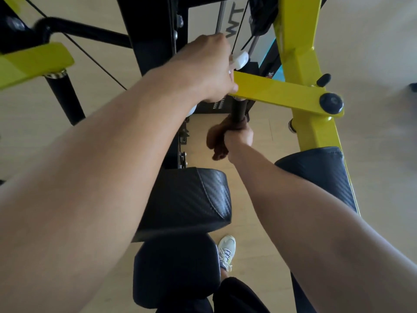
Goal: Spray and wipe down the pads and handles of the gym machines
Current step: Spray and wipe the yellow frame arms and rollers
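1. Black seat pads (pixel 187 199) lie nearest, below both forearms, not being wiped now.
2. Beyond them, the right hand (pixel 239 137) clenches a brown cloth (pixel 217 141) around the black handle (pixel 239 109) hanging under the yellow arm (pixel 277 91).
3. Farthest, the left hand (pixel 209 68) grasps a white spray bottle (pixel 240 60), arm outstretched.
4. Risk, I judge: the cloth's loose tail slipping off, or spray missing the handle.

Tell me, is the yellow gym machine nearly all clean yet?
Hard to tell what's already clean; nothing looks wet. Right now the right hand grips a brown cloth around the black handle, and the left hand holds a white spray bottle. Probably left: the black textured pads and the other black handle.
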The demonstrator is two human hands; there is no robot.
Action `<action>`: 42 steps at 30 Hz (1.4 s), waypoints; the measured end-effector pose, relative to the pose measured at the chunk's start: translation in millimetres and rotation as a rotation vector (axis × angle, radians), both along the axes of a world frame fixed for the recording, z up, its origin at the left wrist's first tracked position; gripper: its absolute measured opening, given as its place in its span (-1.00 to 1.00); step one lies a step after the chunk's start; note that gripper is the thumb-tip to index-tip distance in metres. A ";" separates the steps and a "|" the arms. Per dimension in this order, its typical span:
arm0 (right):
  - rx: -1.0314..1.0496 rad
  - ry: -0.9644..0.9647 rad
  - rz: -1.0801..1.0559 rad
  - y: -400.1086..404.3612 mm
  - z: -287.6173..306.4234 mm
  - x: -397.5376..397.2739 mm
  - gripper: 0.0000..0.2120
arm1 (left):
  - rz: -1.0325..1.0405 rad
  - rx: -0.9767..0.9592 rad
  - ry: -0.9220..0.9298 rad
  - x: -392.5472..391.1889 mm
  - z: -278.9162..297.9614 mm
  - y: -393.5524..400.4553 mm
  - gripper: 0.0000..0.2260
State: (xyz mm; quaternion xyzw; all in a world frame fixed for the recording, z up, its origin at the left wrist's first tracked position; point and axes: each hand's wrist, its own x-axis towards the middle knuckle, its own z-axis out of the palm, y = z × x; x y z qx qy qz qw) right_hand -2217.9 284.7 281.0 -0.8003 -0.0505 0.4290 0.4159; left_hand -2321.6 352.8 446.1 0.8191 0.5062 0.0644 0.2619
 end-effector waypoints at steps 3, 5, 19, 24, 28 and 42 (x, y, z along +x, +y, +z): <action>-0.169 0.151 0.028 -30.0 4.5 -8.6 -0.72 | 0.004 -0.062 -0.076 -8.1 7.7 -6.1 -0.61; -0.188 0.189 0.137 -47.0 14.6 -21.7 -0.84 | -0.024 -0.085 -0.097 -16.8 18.4 -9.4 -0.55; 0.094 0.202 0.352 -70.8 90.4 -26.5 -0.82 | 0.338 0.118 -0.669 -92.2 61.9 -84.2 -0.77; 0.205 0.199 0.433 -78.2 110.7 -31.1 -0.73 | 0.518 0.147 -0.774 -95.5 75.4 -87.4 -0.63; 0.228 0.228 0.407 -76.6 119.7 -37.0 -0.80 | 0.599 0.049 -0.857 -91.9 71.1 -86.8 -0.63; 0.225 0.147 0.411 -81.5 135.9 -28.6 -0.86 | 0.625 0.071 -0.597 -67.8 43.2 -94.5 -0.70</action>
